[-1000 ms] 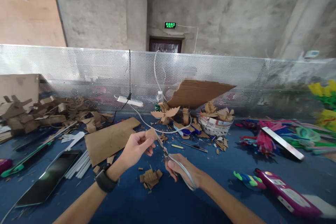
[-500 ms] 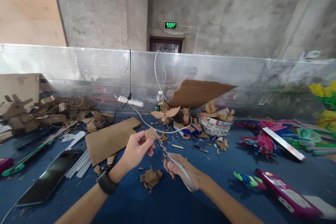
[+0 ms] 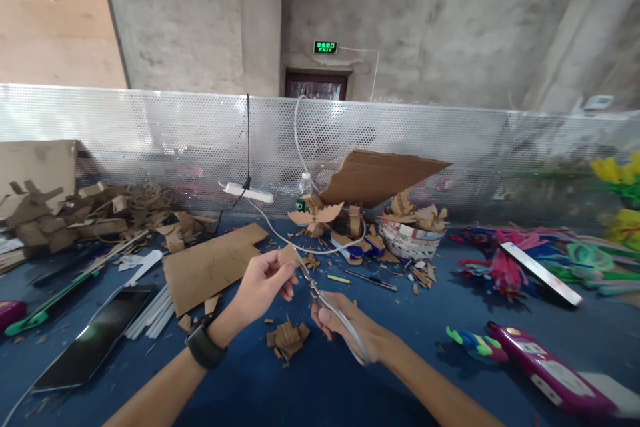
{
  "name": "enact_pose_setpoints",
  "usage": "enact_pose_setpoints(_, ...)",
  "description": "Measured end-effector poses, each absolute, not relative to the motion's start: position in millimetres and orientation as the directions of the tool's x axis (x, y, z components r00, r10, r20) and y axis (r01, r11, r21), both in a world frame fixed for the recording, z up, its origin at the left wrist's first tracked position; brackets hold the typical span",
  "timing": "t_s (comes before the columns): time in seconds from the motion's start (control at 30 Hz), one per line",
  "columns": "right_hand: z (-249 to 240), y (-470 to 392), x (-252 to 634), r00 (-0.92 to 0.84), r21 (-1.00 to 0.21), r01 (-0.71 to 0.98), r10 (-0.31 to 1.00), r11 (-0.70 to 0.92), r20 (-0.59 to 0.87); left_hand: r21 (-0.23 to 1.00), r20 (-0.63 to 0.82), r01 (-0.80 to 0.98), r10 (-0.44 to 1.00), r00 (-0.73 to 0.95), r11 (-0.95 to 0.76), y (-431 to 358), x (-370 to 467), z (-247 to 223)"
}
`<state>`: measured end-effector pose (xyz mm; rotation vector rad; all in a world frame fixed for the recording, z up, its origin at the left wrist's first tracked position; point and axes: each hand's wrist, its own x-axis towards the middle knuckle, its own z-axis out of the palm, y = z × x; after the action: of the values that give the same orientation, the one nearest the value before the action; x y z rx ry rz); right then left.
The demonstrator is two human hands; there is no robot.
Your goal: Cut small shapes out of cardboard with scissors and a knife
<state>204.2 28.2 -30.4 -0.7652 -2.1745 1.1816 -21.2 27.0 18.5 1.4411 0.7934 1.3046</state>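
Note:
Between the thumb and fingers of my left hand (image 3: 267, 283) is a small brown cardboard piece (image 3: 288, 255). My right hand (image 3: 345, 320) is closed on the handles of a pair of metal scissors (image 3: 309, 281). The blades point up and to the left and meet the right edge of the cardboard piece. Below the hands, a small heap of cardboard scraps (image 3: 289, 340) lies on the blue table (image 3: 250, 390). A large flat cardboard sheet (image 3: 210, 265) is to the left of my left hand.
At the back stand a paper basket (image 3: 410, 240) of scraps and a tilted cardboard sheet (image 3: 383, 177). A tablet (image 3: 95, 340) and white sticks (image 3: 153, 313) lie left. A purple glue gun (image 3: 550, 367) lies right. A white cable crosses the middle.

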Motion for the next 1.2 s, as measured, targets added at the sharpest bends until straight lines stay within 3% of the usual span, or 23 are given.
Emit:
enact_pose_setpoints(0.8, -20.0, 21.5, 200.6, -0.677, -0.864, 0.233, 0.712, 0.446, 0.185, 0.948, 0.305, -0.151, 0.936, 0.178, -0.280, 25.5, -20.0, 22.3)
enact_pose_setpoints(1.2, -19.6, 18.3, 199.1, -0.642, -0.809, 0.323, 0.742, 0.490, 0.193, 0.948, 0.313, -0.137, 0.923, 0.223, -0.288, 24.9, -21.3, 21.9)
